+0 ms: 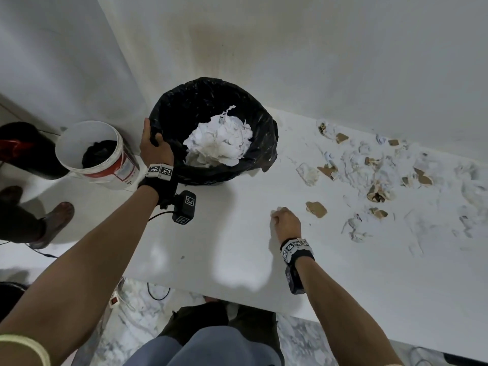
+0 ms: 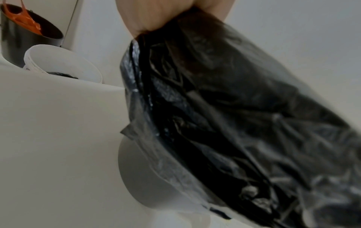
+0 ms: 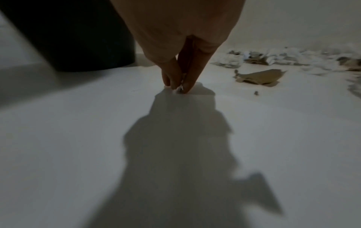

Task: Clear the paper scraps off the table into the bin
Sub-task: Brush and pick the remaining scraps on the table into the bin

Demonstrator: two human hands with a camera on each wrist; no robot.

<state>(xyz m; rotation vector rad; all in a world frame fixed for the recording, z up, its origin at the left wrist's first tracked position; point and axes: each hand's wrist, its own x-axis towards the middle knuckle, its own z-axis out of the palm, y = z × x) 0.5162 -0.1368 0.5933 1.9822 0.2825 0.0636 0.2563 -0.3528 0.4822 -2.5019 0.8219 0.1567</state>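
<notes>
Left hand [image 1: 154,146] up at the bin [image 1: 266,143], fingers curled over the near-left rim and clamping the black liner [image 2: 224,108] against it. The bin stands on the white table [image 1: 237,247] at its far-left corner, hard by the wall, and it carries a heap of crumpled white paper [image 1: 219,141] inside.

Down on the table, the right hand [image 1: 286,223] sits fingers-down near the middle. From the wrist view the fingertips [image 3: 188,84] come together in a pinch right at the surface, closed on a tiny white scrap [image 3: 178,89], barely visible between them, too small to describe further.

The paper scraps [image 1: 383,175] look torn and ragged: white crumpled bits that almost vanish against the table, mixed with brown cardboard-coloured pieces. They spread across the right half of the table, thickest toward the far edge by the wall. Closest to the right hand is one flat brown scrap [image 1: 316,209], just beside it on its right and not touching it. The rest lie further right and beyond, well apart from the fingers.

On the floor left of the table, a white bucket [image 1: 89,151] with a red band stands close to the bin.
</notes>
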